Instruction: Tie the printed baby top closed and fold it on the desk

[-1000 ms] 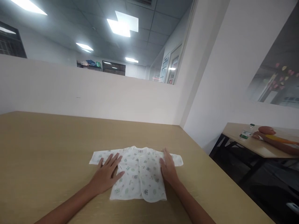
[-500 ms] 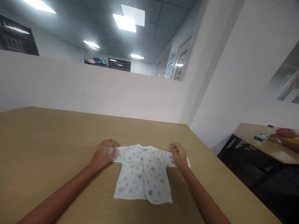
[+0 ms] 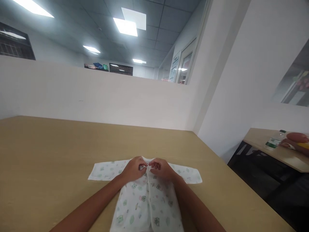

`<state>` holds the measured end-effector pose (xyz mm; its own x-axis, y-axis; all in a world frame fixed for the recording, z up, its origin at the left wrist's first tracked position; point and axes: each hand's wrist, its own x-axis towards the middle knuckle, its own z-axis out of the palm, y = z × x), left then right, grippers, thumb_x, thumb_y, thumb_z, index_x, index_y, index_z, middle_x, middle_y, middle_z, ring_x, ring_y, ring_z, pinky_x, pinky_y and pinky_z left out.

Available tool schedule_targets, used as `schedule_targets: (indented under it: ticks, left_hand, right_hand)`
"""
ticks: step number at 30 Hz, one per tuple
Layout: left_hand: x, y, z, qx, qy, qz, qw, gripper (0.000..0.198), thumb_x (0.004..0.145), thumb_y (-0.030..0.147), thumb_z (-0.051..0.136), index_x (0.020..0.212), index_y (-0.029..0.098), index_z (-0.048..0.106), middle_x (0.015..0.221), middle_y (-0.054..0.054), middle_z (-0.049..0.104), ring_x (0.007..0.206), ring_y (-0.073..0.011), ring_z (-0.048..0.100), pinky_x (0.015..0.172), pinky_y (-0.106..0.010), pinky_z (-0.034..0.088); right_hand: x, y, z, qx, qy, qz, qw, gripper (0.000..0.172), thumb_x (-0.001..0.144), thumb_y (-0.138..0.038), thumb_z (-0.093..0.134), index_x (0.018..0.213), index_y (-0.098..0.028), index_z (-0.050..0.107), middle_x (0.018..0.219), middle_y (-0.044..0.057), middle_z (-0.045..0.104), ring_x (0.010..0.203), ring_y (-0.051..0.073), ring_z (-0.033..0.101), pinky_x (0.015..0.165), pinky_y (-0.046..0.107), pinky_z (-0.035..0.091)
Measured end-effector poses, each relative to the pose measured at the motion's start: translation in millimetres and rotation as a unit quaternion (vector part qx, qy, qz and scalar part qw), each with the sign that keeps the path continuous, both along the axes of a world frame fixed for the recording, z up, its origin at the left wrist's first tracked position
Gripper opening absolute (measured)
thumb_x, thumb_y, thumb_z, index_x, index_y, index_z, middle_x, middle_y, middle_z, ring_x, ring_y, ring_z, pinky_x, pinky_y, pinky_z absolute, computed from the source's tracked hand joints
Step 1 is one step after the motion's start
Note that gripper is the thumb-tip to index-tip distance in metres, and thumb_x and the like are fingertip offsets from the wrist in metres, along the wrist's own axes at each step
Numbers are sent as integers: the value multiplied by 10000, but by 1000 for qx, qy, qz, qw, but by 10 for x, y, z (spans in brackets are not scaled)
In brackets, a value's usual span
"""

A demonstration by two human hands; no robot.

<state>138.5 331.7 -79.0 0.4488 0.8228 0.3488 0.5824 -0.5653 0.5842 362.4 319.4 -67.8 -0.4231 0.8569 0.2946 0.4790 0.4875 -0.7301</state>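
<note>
A white baby shirt [image 3: 141, 204] with small green and grey animal and leaf prints lies front up, its sleeves spread to both sides. Over the left part of its neckline, my left hand [image 3: 135, 168] has its fingers curled in and the tips pinched at the collar edge. Mirroring it, my right hand [image 3: 162, 169] is bent the same way at the other side of the collar. The fingertips almost meet at the neck label, which they partly hide. My forearms cross the shirt's sides below the sleeves.
The shirt rests on a wooden table [image 3: 60, 145] with a low white partition [image 3: 108, 100] behind it. To the right, past a white wall, another table [image 3: 260, 137] holds a plastic bottle [image 3: 274, 140], with part of another person's arm [image 3: 303, 149] beside it.
Both hands have moved inward from the sleeves to the collar. The sleeves now show fully stretched out, and the shirt appears closer and lower in view.
</note>
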Motion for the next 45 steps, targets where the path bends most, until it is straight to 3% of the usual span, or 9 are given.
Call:
schedule_targets:
  ticks: [6, 11, 15, 20, 26, 36, 40, 45]
  left_hand:
    - [43, 40, -83, -24, -50, 6, 998, 174, 807, 304, 666, 907, 239, 792, 891, -44, 665, 829, -172, 585, 733, -262, 378]
    - [54, 69, -77, -86, -101, -16, 991, 189, 779, 278, 631, 857, 195, 782, 831, -36, 694, 749, -155, 574, 694, -245, 376]
    - [37, 81, -53, -134, -124, -8, 983, 258, 801, 367, 641, 886, 178, 795, 796, -36, 696, 682, -143, 544, 644, -234, 355]
    - [29, 96, -51, -159, -138, -27, 977, 217, 781, 312, 627, 836, 165, 776, 753, -22, 666, 691, -133, 533, 637, -219, 342]
    - [46, 105, -87, -170, -201, -51, 963, 288, 792, 343, 643, 964, 134, 741, 814, -41, 667, 740, -141, 563, 686, -226, 397]
    - [78, 64, -83, -200, -231, -90, 948, 264, 833, 254, 602, 1068, 148, 657, 909, -40, 639, 802, -135, 559, 743, -221, 418]
    - [78, 39, -72, -200, -215, -83, 952, 278, 878, 356, 633, 1072, 159, 656, 944, -47, 650, 849, -155, 584, 764, -233, 437]
    - [111, -12, -57, -173, -193, -41, 965, 320, 863, 429, 676, 1042, 166, 640, 907, -28, 633, 814, -145, 573, 743, -235, 430]
  right_hand:
    - [67, 24, 52, -24, -9, 15, 1000, 93, 787, -149, 660, 831, -174, 739, 804, 8, 639, 686, 101, 525, 637, 192, 404]
    - [2, 11, 124, -43, 13, 11, 999, 103, 862, -184, 602, 870, -168, 703, 793, -2, 636, 670, 95, 483, 631, 189, 384]
    - [-93, -23, 93, -37, 43, -11, 998, 103, 884, -213, 610, 873, -163, 699, 801, 2, 640, 708, 103, 507, 663, 197, 389]
    - [-187, -21, 23, -44, 72, -37, 996, 105, 891, -232, 626, 882, -166, 708, 782, -1, 631, 703, 108, 509, 665, 205, 385]
    - [-217, 39, -79, -17, 114, -55, 992, 117, 893, -260, 628, 889, -160, 689, 779, 9, 641, 712, 122, 534, 672, 217, 407]
    - [-256, 33, -132, 35, 80, -53, 995, 139, 948, -295, 615, 936, -169, 672, 853, 16, 686, 719, 121, 566, 694, 219, 426]
    - [-263, 21, -132, 36, 80, -38, 995, 80, 917, -209, 604, 939, -170, 670, 865, 12, 693, 734, 122, 581, 704, 215, 433]
    - [-257, -1, -115, 34, 91, -38, 994, 184, 820, -75, 552, 921, -171, 674, 873, 8, 702, 769, 125, 606, 728, 215, 445]
